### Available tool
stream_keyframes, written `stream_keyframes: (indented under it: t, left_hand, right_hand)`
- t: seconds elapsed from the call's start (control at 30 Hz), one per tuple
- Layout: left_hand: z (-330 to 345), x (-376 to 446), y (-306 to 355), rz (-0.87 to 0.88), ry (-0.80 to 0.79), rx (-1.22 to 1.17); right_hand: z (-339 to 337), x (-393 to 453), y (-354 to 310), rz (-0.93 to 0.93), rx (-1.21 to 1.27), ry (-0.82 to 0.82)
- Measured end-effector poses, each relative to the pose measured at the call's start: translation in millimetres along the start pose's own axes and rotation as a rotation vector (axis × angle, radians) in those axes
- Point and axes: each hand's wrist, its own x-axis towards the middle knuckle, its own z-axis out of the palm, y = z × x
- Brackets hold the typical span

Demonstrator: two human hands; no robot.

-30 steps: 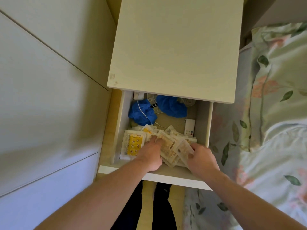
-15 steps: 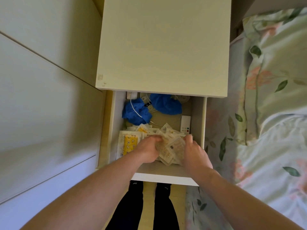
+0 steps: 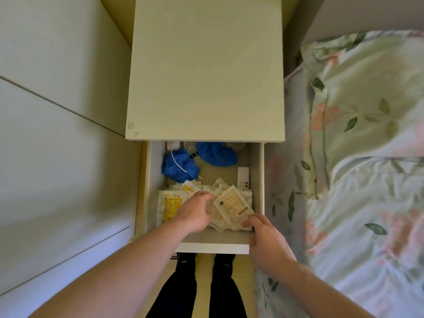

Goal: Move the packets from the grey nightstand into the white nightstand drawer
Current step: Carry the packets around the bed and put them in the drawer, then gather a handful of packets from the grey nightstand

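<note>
The white nightstand (image 3: 206,76) has its drawer (image 3: 213,247) pulled out toward me. A loose pile of pale packets (image 3: 232,204) lies in the drawer's front half, with a yellow-printed packet (image 3: 171,207) at its left. My left hand (image 3: 195,213) rests on the middle of the pile, fingers curled down onto the packets. My right hand (image 3: 266,242) hovers over the drawer's front right corner, its fingertips just touching the near corner of the top packet. The grey nightstand is out of view.
Two crumpled blue cloths (image 3: 177,166), a thin white cable and a small white remote (image 3: 243,179) fill the back of the drawer. White wardrobe doors (image 3: 57,157) stand close on the left. A floral bed (image 3: 367,180) lies on the right. My legs stand below the drawer.
Both hands were squeezing the pile together. My right hand has since drawn back toward the drawer front, uncovering the top packet. My left hand stays on the pile.
</note>
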Motion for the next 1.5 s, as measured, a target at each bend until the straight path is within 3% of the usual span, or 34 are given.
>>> stream_keyframes:
  t: [0.3,0.57,0.8,0.97,1.13,1.5]
  left_hand:
    - [-68,-128,29,0.167,0.057,0.241]
    - [-117,-277,92,0.429,-0.012,0.471]
    - [-103,-380,159,0.700,-0.141,0.684]
    - [-50,-454,217,0.953,-0.181,0.832]
    - [53,-552,255,1.213,-0.248,0.919]
    - [296,-775,233,1.538,-0.501,0.967]
  right_hand:
    - [-36,-98,-35,0.091,0.159,0.158]
    - [-45,-285,-83,0.225,0.391,0.444]
    - [0,-437,-81,0.364,0.591,0.702]
    - [45,-544,-56,0.467,0.740,0.897]
    - [120,-667,-19,0.536,0.877,1.079]
    - [330,-912,47,0.752,1.006,1.301]
